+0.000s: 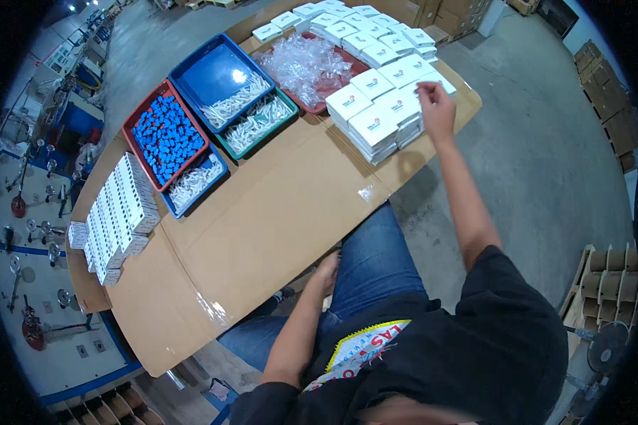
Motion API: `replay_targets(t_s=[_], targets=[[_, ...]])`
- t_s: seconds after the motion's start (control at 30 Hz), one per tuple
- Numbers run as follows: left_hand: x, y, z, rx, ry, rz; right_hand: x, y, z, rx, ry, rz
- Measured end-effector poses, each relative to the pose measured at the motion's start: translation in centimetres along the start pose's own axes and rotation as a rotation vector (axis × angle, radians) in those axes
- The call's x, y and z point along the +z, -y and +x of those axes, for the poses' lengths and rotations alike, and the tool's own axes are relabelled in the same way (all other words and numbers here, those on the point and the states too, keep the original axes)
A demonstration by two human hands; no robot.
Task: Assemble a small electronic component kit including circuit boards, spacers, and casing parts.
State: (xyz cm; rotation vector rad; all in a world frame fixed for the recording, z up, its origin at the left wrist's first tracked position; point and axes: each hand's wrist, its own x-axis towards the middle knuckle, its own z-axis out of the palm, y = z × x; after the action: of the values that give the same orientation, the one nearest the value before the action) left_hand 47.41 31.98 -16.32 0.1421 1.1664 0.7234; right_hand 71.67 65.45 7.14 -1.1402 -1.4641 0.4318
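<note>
My right hand (437, 110) reaches to the near right stack of flat white boxes (373, 127). Its fingers are closed in a pinch at the edge of a white box (438, 80) on top of that stack. My left hand (326, 270) hangs low by my thigh, beside the table's near edge. Its fingers are mostly hidden, so I cannot see what they do. Behind the stack, a red tray (361, 66) holds a heap of clear plastic bags (305, 67).
Cardboard covers the table (255, 205). To the left stand a red tray of blue parts (166, 138), blue and green trays of white parts (256, 127), and rows of small white boxes (120, 209). More flat white boxes (358, 32) line the far edge.
</note>
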Motion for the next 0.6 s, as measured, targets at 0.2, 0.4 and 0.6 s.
replay_targets(t_s=[0.2,0.4,0.6], targets=[[-0.7,-0.7,-1.8,0.027,-0.186,0.436,1.8,-8.0,14.5,-0.141,0.08,-0.507],[2.8,-2.1,-10.3,0.15,-0.242,0.926,2.2,-11.5,16.8,0.16,0.463,-0.724],[6.3,-6.1,-23.4,0.425,-0.03,0.668,2.1,-11.4,18.6,0.265,0.401,-0.843]])
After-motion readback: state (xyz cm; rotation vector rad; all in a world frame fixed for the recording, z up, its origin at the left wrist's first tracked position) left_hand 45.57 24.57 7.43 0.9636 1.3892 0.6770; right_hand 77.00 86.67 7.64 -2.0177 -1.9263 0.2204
